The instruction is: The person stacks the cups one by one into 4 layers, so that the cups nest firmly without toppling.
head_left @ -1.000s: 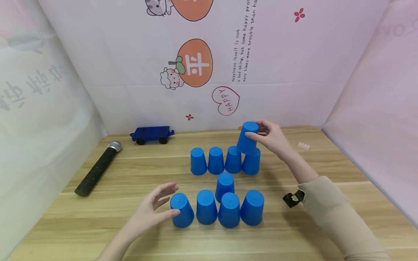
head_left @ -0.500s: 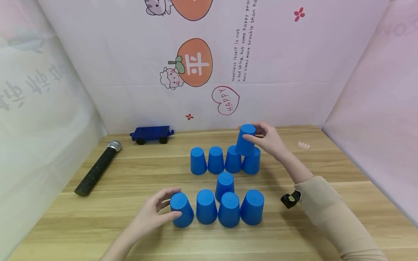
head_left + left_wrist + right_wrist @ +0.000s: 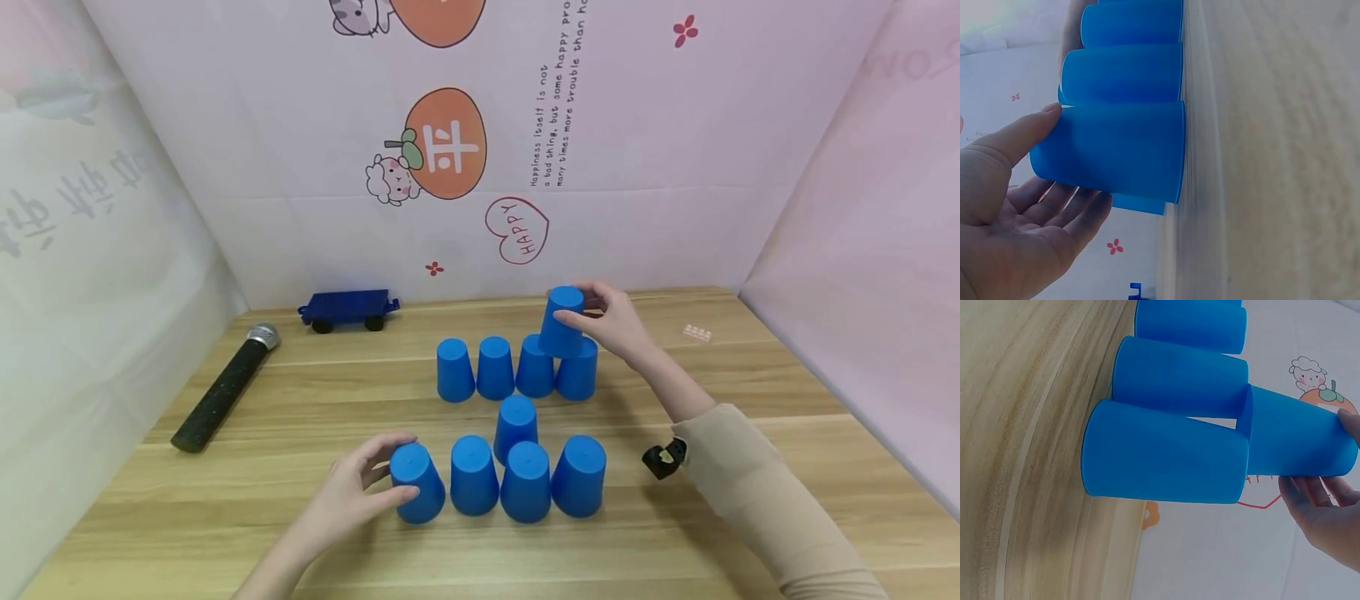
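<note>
Upside-down blue cups stand on the wooden table in two rows. My right hand [image 3: 617, 323] grips a blue cup [image 3: 561, 323] by its sides, thumb in front and fingers behind. That cup's rim sits at the tops of the two rightmost back-row cups, bridging the gap between them, as the right wrist view shows with the held cup [image 3: 1300, 434] against the end cup [image 3: 1163, 453]. My left hand [image 3: 352, 492] curls around the leftmost front cup [image 3: 417, 485], which stands on the table. In the left wrist view its thumb and fingers lie on either side of this cup [image 3: 1110, 150].
One more blue cup [image 3: 517, 427] stands between the two rows. A black microphone [image 3: 227, 388] lies at the left, and a dark blue toy wagon [image 3: 349, 310] stands by the back wall. A small pale studded piece [image 3: 697, 333] lies at the back right.
My right hand has brought its cup slightly left and down onto the two right back-row cups. My left hand has closed in around the leftmost front cup.
</note>
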`<state>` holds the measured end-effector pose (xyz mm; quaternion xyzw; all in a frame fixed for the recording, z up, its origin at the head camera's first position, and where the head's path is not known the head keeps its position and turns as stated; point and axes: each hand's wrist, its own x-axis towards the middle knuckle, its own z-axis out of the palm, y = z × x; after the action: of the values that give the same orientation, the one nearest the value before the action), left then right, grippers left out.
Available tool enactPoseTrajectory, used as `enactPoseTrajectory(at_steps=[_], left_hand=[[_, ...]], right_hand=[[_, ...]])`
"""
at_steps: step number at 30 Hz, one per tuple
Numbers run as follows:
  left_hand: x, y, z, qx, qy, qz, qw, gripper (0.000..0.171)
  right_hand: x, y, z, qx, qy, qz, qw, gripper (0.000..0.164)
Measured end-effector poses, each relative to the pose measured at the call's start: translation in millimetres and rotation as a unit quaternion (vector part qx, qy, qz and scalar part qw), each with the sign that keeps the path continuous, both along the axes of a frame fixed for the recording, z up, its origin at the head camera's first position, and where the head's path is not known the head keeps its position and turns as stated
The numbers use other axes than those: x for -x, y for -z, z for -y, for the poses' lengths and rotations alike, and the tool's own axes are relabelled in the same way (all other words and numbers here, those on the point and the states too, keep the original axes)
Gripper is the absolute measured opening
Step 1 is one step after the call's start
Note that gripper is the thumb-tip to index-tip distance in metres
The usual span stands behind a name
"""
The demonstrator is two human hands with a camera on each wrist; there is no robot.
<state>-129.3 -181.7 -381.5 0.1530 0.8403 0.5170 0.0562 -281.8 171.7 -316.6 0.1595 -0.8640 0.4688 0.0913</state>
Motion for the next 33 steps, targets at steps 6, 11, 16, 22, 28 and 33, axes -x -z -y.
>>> enactPoseTrajectory(at_steps=[6, 11, 16, 22, 28, 33], left_hand=[[-0.4, 0.0, 0.6, -0.004, 0.000, 0.005, 1.0000, 0.056], [-0.4, 0.3, 1.2, -0.006, 0.002, 0.003, 1.0000, 0.055], [-1.0, 0.1, 1.3, -0.002, 0.002, 0.003, 1.0000, 0.056], [-0.9, -1.1, 2.3, -0.009, -0.005, 0.002, 0.9999, 0.054], [2.2, -4.6, 5.2, -0.018, -0.022, -0.007, 0.9996, 0.052], [6.6, -11.2, 7.2, -0.030, -0.031, -0.030, 0.9986, 0.049]], right_hand=[[4.7, 2.6, -2.2, -0.004, -0.003, 0.018, 1.000, 0.058], [4.1, 2.8, -2.2, -0.010, 0.000, 0.018, 1.000, 0.057], [2.4, 3.3, -2.0, -0.012, -0.003, 0.019, 1.000, 0.063], [-1.2, 5.9, -8.1, -0.003, -0.011, 0.032, 0.999, 0.069], [-17.5, -1.3, -20.6, 0.022, -0.012, 0.047, 0.999, 0.066], [-34.9, -3.5, -32.9, 0.038, -0.010, 0.068, 0.997, 0.063]])
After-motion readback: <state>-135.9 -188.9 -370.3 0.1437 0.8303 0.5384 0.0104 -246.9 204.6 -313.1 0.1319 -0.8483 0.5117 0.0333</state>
